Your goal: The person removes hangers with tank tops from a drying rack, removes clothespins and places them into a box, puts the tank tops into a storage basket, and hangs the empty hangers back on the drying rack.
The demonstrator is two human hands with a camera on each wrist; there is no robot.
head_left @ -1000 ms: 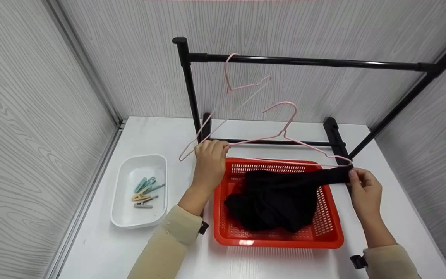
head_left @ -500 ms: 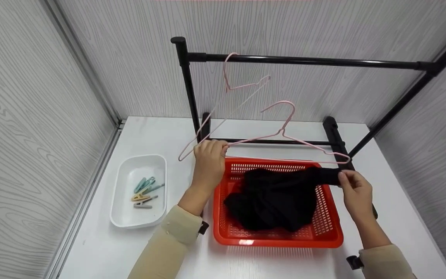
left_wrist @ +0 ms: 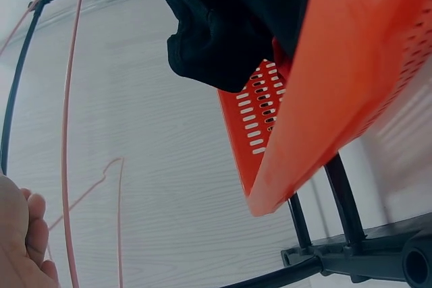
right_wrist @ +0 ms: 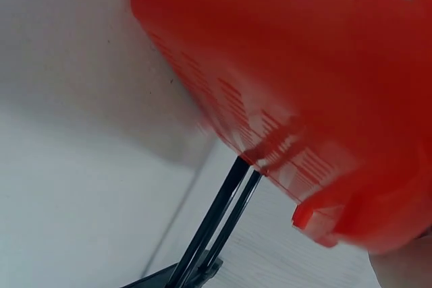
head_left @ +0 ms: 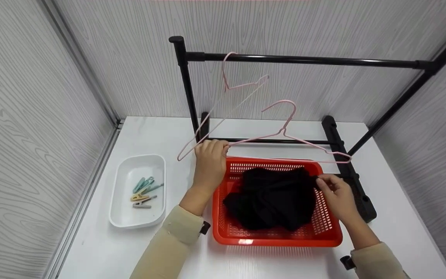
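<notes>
In the head view my left hand (head_left: 209,164) grips the left end of a pink wire hanger (head_left: 284,131), whose hook points up and whose bottom bar spans the back of a red basket (head_left: 277,243). Black cloth, a crumpled garment (head_left: 271,201), fills the basket's middle. At the right rim my right hand (head_left: 339,195) pinches a corner of this garment between thumb and fingers. The left wrist view has the left hand (left_wrist: 17,234) at its edge, with the garment (left_wrist: 223,18) overhanging the basket. In the right wrist view the basket (right_wrist: 290,85) mostly hides the right hand.
Behind the basket stands a black clothes rack (head_left: 304,59), its feet reaching forward on the white table. Another pink hanger (head_left: 225,77) hangs from its bar at the left. A white tray (head_left: 116,197) with several clothespins (head_left: 141,197) stands on the left.
My right hand has moved left from the hanger's right end to the basket's right rim, and the stretched garment corner has come back with it. The left hand and hanger have hardly moved.
</notes>
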